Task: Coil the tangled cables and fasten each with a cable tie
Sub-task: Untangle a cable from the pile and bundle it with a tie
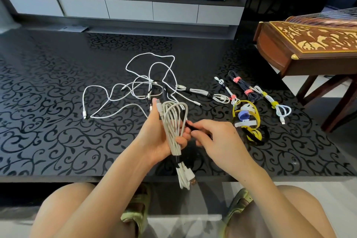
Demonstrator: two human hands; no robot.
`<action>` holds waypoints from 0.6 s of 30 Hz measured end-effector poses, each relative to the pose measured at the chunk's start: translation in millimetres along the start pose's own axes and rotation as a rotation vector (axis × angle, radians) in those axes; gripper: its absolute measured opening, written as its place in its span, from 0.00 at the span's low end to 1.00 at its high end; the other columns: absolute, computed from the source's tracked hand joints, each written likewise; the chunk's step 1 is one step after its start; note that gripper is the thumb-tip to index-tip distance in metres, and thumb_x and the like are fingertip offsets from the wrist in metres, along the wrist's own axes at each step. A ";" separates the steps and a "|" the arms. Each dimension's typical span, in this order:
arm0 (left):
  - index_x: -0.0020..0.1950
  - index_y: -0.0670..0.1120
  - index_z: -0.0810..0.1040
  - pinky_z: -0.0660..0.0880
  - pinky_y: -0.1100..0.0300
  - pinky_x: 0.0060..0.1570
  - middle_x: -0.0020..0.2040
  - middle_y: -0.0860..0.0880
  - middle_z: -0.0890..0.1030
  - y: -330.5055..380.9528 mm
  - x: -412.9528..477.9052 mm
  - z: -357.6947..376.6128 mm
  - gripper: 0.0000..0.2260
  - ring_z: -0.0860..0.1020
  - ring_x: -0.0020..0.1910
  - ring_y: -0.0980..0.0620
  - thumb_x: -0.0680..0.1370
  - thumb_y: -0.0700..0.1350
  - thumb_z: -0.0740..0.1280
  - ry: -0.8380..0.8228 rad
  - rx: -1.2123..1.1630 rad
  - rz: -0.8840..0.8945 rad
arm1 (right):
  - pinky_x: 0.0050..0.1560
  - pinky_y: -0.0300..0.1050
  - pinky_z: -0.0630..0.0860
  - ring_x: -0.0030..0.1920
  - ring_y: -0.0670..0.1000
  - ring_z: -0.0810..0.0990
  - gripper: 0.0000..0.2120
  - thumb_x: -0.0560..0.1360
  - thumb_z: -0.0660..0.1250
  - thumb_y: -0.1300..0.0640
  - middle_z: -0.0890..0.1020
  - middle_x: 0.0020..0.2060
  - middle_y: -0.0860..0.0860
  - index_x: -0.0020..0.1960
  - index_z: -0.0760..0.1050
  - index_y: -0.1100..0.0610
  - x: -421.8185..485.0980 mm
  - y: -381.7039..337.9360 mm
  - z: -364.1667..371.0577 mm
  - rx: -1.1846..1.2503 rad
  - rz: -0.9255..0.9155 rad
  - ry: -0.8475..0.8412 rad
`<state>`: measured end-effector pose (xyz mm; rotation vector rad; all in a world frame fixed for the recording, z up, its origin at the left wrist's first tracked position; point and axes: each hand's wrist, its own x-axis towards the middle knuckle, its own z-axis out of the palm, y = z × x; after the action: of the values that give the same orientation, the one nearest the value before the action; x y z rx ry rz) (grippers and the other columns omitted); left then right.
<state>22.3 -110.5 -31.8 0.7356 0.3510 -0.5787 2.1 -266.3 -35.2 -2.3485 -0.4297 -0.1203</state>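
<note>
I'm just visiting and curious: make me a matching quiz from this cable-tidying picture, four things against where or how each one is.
1 folded white cable
2 black tie
3 tangled white cables
4 dark cable bundle

A bound with pink ties
B gripped by left hand
C loose on table
D pinched by right hand

Pairs: 1-B, 2-D, 3-C, 4-A

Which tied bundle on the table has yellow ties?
The white bundle farthest right, next to the dark bundle. Its two ties are yellow; the others carry pink or black ones.
</note>
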 end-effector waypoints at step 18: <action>0.44 0.41 0.78 0.76 0.67 0.37 0.36 0.49 0.82 -11.9 -5.2 -4.9 0.12 0.81 0.37 0.55 0.77 0.28 0.60 -0.156 0.669 0.286 | 0.34 0.35 0.66 0.28 0.43 0.66 0.09 0.78 0.63 0.63 0.72 0.24 0.43 0.41 0.80 0.59 5.0 -10.8 -7.3 0.731 0.192 -0.028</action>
<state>10.4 -112.2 -38.9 1.3484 -0.1095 -0.4749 3.4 -262.6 -21.8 -1.6568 -0.2064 0.1426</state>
